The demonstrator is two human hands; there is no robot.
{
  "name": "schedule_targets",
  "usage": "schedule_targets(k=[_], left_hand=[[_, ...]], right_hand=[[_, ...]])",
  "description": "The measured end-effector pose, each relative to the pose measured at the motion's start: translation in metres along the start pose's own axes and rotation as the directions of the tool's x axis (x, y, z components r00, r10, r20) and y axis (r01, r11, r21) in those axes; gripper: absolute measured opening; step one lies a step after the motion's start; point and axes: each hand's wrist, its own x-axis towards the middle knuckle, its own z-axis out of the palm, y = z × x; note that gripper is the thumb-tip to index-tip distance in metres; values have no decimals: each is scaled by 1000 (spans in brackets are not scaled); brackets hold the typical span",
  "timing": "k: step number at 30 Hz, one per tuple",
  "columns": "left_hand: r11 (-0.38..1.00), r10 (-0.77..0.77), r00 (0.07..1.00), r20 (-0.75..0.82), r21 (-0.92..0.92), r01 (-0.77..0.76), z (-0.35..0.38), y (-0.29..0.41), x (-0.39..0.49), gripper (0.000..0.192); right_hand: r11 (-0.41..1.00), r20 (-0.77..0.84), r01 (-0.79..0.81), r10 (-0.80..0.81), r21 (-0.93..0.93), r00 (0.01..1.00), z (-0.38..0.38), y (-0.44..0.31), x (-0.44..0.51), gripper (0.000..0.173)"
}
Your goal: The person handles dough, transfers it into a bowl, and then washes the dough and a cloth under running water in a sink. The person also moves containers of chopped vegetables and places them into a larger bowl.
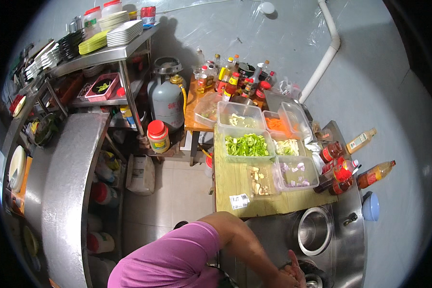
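My left arm, in a pink short sleeve, reaches to the lower right. At the bottom edge my left hand [285, 280] is close against pinkish fingers [296, 268], one pointing up, which seem to be my right hand; overlap and the picture's edge hide the rest. Whether either holds something cannot be told. Beside the fingers are a dark round vessel [307, 265] and a small shiny metal bowl [314, 280], both partly cut off. A steel pot [315, 231] stands farther up on the stainless steel sink counter [262, 234].
On a yellow-green board [225, 180] stand plastic tubs of cut green peppers [247, 145], carrot [274, 124], onion [298, 172] and garlic [260, 180]. Sauce bottles [342, 169] line its right side. A gas cylinder [166, 104], steel shelves [124, 54] and a steel counter [66, 172] lie leftward.
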Motion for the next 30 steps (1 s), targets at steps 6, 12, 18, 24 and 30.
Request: schedule_targets(k=[6, 12, 18, 24, 30], left_hand=[[993, -117, 983, 145, 27, 114, 37, 16, 17, 38], [982, -187, 958, 215, 44, 182, 60, 23, 11, 44], [930, -358, 919, 164, -30, 367, 58, 7, -16, 50], [679, -605, 780, -159, -615, 401, 12, -36, -48, 56], [258, -891, 339, -301, -951, -168, -49, -59, -191, 61]], right_hand=[[890, 149, -302, 369, -341, 918, -29, -4, -20, 21], [638, 44, -235, 390, -733, 920, -103, 87, 21, 17], [702, -213, -377, 313, -604, 925, -104, 155, 62, 19], [494, 312, 169, 221, -853, 924, -104, 113, 70, 21], [499, 406, 415, -133, -761, 904, 4, 86, 69, 30]])
